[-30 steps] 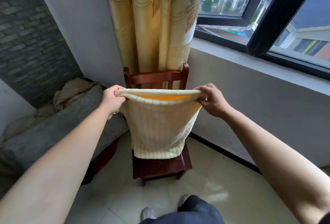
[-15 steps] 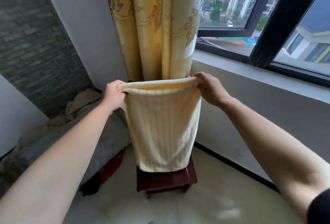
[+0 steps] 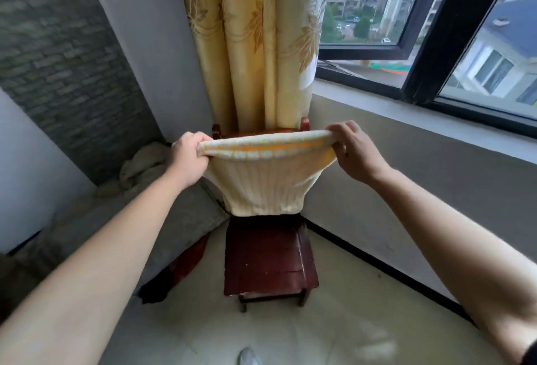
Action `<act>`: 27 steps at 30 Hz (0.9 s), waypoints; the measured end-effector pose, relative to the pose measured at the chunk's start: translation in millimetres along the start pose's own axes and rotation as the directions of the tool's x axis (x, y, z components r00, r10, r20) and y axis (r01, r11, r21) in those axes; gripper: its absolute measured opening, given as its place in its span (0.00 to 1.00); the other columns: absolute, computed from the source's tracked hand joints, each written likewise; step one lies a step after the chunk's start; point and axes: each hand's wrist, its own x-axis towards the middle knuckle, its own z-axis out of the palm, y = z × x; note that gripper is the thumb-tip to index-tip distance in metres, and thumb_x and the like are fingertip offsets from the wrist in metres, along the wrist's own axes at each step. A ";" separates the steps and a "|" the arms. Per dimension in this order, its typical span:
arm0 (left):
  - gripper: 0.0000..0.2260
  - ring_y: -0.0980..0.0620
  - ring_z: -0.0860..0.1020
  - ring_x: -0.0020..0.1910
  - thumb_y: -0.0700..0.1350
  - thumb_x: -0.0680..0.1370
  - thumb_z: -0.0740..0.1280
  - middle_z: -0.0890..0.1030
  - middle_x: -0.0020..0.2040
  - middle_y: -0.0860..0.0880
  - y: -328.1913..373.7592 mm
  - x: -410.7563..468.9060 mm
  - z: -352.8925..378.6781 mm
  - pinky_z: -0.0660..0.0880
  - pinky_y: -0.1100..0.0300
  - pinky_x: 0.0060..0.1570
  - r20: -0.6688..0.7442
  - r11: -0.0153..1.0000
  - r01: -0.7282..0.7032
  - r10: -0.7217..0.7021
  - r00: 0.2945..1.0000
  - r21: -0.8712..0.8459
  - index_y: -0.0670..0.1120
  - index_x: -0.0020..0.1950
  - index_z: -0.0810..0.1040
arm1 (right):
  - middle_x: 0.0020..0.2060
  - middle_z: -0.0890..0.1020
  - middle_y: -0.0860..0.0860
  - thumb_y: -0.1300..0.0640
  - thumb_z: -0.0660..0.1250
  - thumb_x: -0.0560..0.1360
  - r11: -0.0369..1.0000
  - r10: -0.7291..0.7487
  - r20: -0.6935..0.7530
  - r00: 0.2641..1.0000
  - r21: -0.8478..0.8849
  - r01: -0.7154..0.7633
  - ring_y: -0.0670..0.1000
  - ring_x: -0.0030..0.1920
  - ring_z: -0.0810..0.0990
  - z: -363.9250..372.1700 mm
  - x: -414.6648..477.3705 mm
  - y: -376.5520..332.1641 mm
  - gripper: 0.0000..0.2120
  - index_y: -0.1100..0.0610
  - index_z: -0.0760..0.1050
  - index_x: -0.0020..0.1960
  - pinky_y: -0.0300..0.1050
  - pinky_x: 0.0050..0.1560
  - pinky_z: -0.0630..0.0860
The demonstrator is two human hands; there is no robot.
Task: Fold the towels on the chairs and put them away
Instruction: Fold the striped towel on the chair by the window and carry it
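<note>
A cream ribbed towel (image 3: 266,187) with an orange inner side hangs doubled over in front of a dark red wooden chair (image 3: 268,263). My left hand (image 3: 189,158) grips its top left corner. My right hand (image 3: 353,151) pinches the top right corner. The top edge is stretched level between both hands, at about the height of the chair's back. The towel's lower edge hangs just above the seat and hides most of the chair back.
A yellow leaf-patterned curtain (image 3: 252,39) hangs behind the chair. A grey sofa (image 3: 116,228) with a crumpled beige cloth (image 3: 142,169) stands at the left. At the right are a grey wall and a window sill (image 3: 406,108). Pale floor tiles (image 3: 290,332) lie below.
Both hands lifted the towel half a second ago and have since lowered it a little. The hanging part looks shorter and more of the chair seat shows.
</note>
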 end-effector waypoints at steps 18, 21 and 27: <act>0.15 0.43 0.76 0.54 0.36 0.75 0.62 0.76 0.55 0.48 -103.8 -348.1 229.5 0.66 0.54 0.45 0.668 0.854 -0.059 -0.360 0.651 0.518 0.51 0.58 0.74 | 0.57 0.74 0.55 0.62 0.61 0.76 0.965 0.214 0.768 0.603 -0.070 -0.253 0.63 0.52 0.79 195.2 -361.4 68.1 0.19 0.53 0.72 0.67 0.55 0.48 0.77; 0.14 0.44 0.75 0.53 0.36 0.75 0.63 0.75 0.53 0.48 -107.4 -359.0 234.1 0.63 0.56 0.42 0.670 0.850 -0.038 -0.385 0.634 0.525 0.51 0.57 0.74 | 0.57 0.75 0.54 0.62 0.62 0.76 0.964 0.218 0.776 0.592 -0.075 -0.257 0.62 0.52 0.79 200.3 -371.6 71.8 0.19 0.53 0.72 0.66 0.54 0.46 0.77; 0.12 0.44 0.75 0.53 0.36 0.73 0.64 0.76 0.53 0.47 -111.6 -333.6 238.0 0.67 0.52 0.53 0.611 0.848 -0.058 -0.331 0.719 0.527 0.48 0.55 0.76 | 0.60 0.74 0.54 0.62 0.61 0.76 0.977 0.189 0.765 0.615 -0.082 -0.198 0.61 0.54 0.78 208.8 -336.4 85.2 0.21 0.52 0.71 0.68 0.52 0.46 0.78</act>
